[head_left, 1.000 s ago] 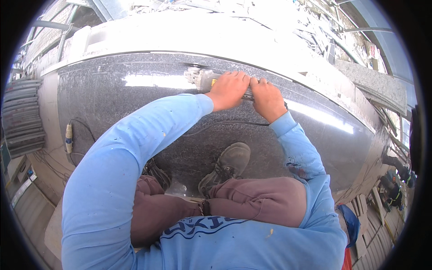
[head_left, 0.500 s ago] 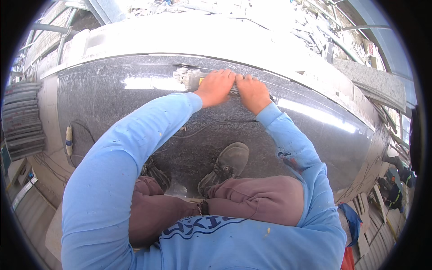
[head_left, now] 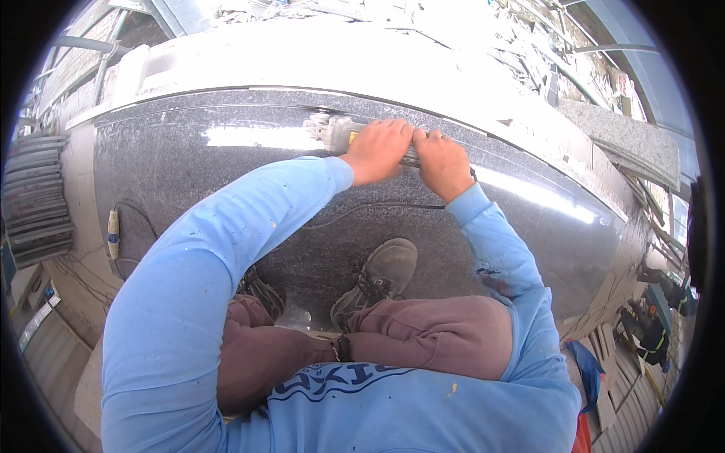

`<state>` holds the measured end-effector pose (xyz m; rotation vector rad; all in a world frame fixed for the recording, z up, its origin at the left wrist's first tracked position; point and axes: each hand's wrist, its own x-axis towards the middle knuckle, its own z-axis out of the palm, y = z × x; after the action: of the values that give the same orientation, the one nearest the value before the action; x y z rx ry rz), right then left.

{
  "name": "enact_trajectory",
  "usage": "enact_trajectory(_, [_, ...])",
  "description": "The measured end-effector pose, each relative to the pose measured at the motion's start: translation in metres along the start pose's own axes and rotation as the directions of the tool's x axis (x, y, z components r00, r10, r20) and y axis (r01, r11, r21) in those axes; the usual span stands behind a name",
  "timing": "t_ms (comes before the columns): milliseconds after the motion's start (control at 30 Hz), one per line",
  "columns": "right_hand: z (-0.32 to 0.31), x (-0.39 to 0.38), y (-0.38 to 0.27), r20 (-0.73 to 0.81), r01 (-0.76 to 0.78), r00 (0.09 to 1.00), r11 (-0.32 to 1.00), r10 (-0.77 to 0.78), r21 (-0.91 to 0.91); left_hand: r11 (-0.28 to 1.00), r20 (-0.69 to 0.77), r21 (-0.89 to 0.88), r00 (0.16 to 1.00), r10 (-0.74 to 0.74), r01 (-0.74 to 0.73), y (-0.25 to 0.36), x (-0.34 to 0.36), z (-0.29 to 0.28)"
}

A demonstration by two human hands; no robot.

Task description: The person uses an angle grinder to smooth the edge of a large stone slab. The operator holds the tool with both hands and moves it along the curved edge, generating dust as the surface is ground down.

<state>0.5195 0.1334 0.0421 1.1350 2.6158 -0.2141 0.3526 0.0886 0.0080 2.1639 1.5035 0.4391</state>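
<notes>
Both hands are closed around the body of an angle grinder (head_left: 328, 131) near the far edge of a dark polished stone slab (head_left: 196, 177). My left hand (head_left: 380, 149) wraps the body just behind the metal gear head. Close beside it, my right hand (head_left: 443, 161) grips the rear part. The grinder's disc, seen edge-on, is at the slab along a thin line running beside the far edge; whether it cuts in is too small to tell. A black cord (head_left: 362, 210) curves across the slab below my hands.
My shoes (head_left: 381, 275) stand on the slab. A cable connector (head_left: 114, 235) lies at its left end. Stacked strips (head_left: 36, 200) are at far left, a granite slab (head_left: 623, 140) at right. Another person (head_left: 651, 336) works at far right. Bright rubble lies beyond the slab.
Both hands and the grinder have slid a little to the right along the slab's far edge. The person at far right has shifted slightly.
</notes>
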Motion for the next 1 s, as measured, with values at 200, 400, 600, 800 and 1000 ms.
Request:
enact_trajectory(200, [0.016, 0.013, -0.008, -0.101, 0.055, 0.993, 0.998, -0.057, -0.024, 0.999, 0.033, 0.05, 0.999, -0.023, 0.021, -0.017, -0.006, 0.001])
enact_trajectory(400, [0.013, 0.017, -0.011, -0.028, 0.033, 0.999, 0.999, -0.032, 0.033, 0.997, 0.031, 0.077, 0.999, -0.031, 0.029, -0.02, -0.006, 0.002])
enact_trajectory(600, [-0.008, -0.003, 0.003, -0.005, 0.02, 1.0, 1.0, -0.02, 0.0, 0.999, -0.025, 0.026, 0.999, 0.021, -0.02, -0.002, 0.004, 0.004])
enact_trajectory(800, [-0.005, -0.004, 0.006, -0.037, 0.025, 0.999, 0.999, -0.026, -0.021, 1.0, -0.015, 0.002, 1.0, 0.014, -0.014, 0.0, 0.005, 0.005])
enact_trajectory(1000, [0.008, 0.009, -0.003, -0.03, 0.023, 0.999, 0.999, -0.024, -0.04, 1.0, -0.01, -0.006, 1.0, 0.009, -0.009, -0.013, -0.002, 0.005])
